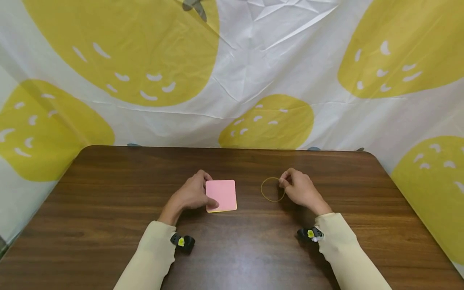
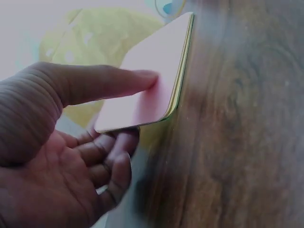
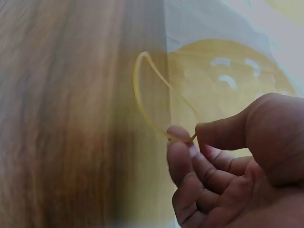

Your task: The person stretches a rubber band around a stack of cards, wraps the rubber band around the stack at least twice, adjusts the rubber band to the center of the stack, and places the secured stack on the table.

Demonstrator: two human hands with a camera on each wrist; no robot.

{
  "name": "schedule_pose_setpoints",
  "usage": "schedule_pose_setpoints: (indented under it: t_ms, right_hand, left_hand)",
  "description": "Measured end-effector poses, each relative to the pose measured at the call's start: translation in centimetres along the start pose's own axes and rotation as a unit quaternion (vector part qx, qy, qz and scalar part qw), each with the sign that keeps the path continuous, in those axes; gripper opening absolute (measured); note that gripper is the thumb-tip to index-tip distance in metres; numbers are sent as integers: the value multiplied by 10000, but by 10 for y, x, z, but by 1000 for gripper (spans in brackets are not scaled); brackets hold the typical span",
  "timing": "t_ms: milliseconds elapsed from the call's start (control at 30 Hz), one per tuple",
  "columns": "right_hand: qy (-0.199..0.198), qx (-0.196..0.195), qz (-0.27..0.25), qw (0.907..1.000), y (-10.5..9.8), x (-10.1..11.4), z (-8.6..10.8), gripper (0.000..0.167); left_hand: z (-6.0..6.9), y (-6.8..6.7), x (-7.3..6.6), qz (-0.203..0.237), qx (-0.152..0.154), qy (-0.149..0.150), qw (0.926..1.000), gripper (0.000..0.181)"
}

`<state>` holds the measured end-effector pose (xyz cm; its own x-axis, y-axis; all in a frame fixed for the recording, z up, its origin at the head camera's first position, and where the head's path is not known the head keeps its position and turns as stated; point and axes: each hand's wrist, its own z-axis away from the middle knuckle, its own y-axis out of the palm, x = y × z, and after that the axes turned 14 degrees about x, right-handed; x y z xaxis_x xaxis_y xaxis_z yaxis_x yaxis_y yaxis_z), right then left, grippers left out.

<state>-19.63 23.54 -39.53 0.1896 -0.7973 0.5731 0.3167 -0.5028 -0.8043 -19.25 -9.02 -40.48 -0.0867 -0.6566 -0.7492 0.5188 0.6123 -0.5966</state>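
Observation:
My left hand [image 1: 190,192] holds a small stack of square cards [image 1: 222,193] with rounded corners, pink on top. In the left wrist view the thumb lies across the pink face of the stack [image 2: 147,71] and the fingers are beneath it; thin yellowish edges show along its side. To the right, my right hand [image 1: 300,188] pinches a thin yellow rubber band [image 1: 262,190] between thumb and fingertips. The rubber band [image 3: 137,90] hangs out as a loose loop in the right wrist view, touching only the fingers. Stack and band are apart.
Both hands are above a dark brown wooden table [image 1: 108,241]. Behind its far edge hangs a white cloth [image 1: 246,52] with large yellow fruit shapes. A black strap with a small camera [image 1: 185,243] is on the left wrist, another camera [image 1: 308,234] on the right.

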Motion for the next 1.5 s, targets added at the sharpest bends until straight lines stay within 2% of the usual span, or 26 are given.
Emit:
schedule_pose_setpoints:
  t_ms: [67,167,267,367,500,600,733,867,967,1067,1133,1200,1300,1333,1400,1467,1500]
  right_hand:
    - [-98,-17,-421,9991,-2,0,0,9]
    - [-138,7,-855,9962,-3,-1,0,9]
    - [-76,106,-987,9950,-5,-1,1,17]
    - [104,317,-831,9960,-5,-1,1,24]
    - [264,491,-628,9965,-6,0,2,15]
    - [181,486,-661,9965,-6,2,3,12]
    - [-55,587,-1092,9923,-9,3,3,18]
    - [-286,714,-1809,9805,-11,3,1,25]
    - [-478,695,-2422,9665,-13,4,2,30]
    - [-936,649,-3181,9412,-17,6,4,35]
    - [-1452,646,-3697,9154,-19,7,5,35]
    - [-2049,644,-4218,8809,-20,8,5,31]
    - [-2593,479,-4800,8367,-20,11,7,28]
    - [-2696,336,-4931,8265,-20,13,7,28]
    - [-2844,-59,-5051,8148,-19,17,9,29]
    - [-2841,-469,-5019,8156,-17,22,9,26]
    - [-2829,-648,-4927,8204,-17,25,10,24]
  left_hand:
    - [-1,0,0,321,-107,291,9990,60]
    - [-1,0,-2,491,-448,808,9945,50]
    - [-2,2,-4,376,-843,1276,9875,46]
    - [-3,3,-6,128,-1041,1526,9827,43]
    - [-3,5,-8,-148,-996,1669,9808,37]
    - [-3,5,-8,-326,-940,1693,9805,33]
    - [-1,3,-9,-586,-891,1698,9797,27]
    - [0,2,-9,-594,-753,1627,9820,19]
    - [-1,3,-8,-464,-640,1564,9845,16]
    - [-2,4,-8,-339,-586,1556,9855,14]
    - [-3,4,-7,-257,-586,1532,9861,14]
    - [-2,3,-8,-99,-606,1532,9863,14]
    - [0,2,-9,214,-721,1630,9838,14]
    - [1,1,-9,320,-761,1678,9824,14]
    - [4,1,-11,507,-830,1788,9791,15]
    - [5,0,-12,644,-850,1836,9772,15]
    - [5,0,-13,715,-837,1876,9761,15]
